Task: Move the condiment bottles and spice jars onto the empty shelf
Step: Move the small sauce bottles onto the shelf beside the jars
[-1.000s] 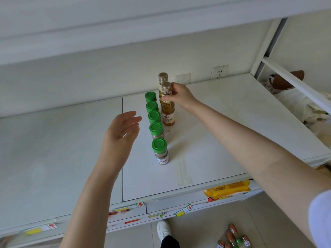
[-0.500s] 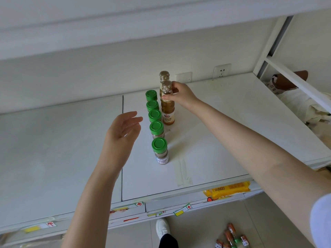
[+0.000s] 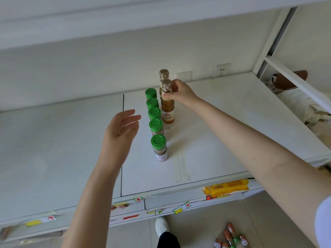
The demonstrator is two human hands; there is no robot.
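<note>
The amber condiment bottle (image 3: 168,113) stands upright on the white shelf (image 3: 223,133), just right of the row of green-capped spice jars (image 3: 156,124) and just in front of a second bottle (image 3: 163,74). The right hand (image 3: 180,94) reaches in from the right, its grip clamped on the bottle's neck under the cap, thumb on the near side. The bottle looks like glass full of liquid (so probably weighty, smooth, breakable and tippy on its narrow base). The neck gives a sure hold, though the labelled body would steady it better. The left hand (image 3: 121,129) hovers left of the jars, fingers apart, touching nothing.
</note>
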